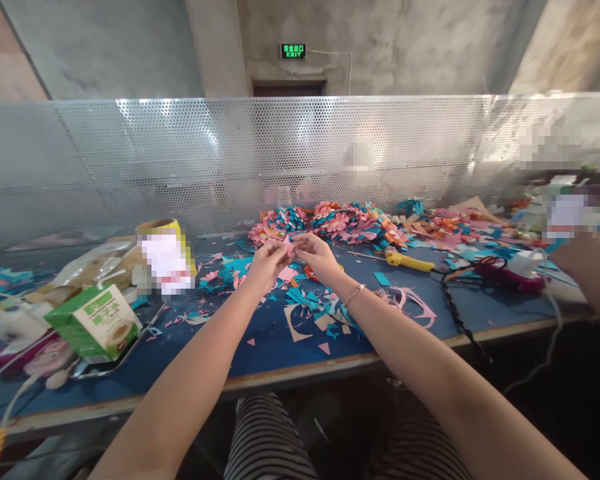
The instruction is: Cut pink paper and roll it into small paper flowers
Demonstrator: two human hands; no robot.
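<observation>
Over the blue tabletop, my left hand (269, 262) and my right hand (320, 259) meet, fingertips closed on a small pink paper piece (289, 248) with pointed edges. Both sets of fingers pinch it, and they partly cover it. Just behind it lies a heap of pink, blue and orange paper flowers (335, 223). Blue paper scraps (300, 298) and a tan paper offcut (296, 325) are scattered below my hands. Under my right hand shows part of an orange-red loop, perhaps a scissors handle.
Right of my hands lies a yellow-handled tool (410, 260) with a thin metal tip, near a black braided cord (453, 307). On the left stand a green drink carton (95, 323) and a tape roll (184, 233). A perforated metal screen (205, 160) borders the table; another person's arm (587, 273) reaches in at right.
</observation>
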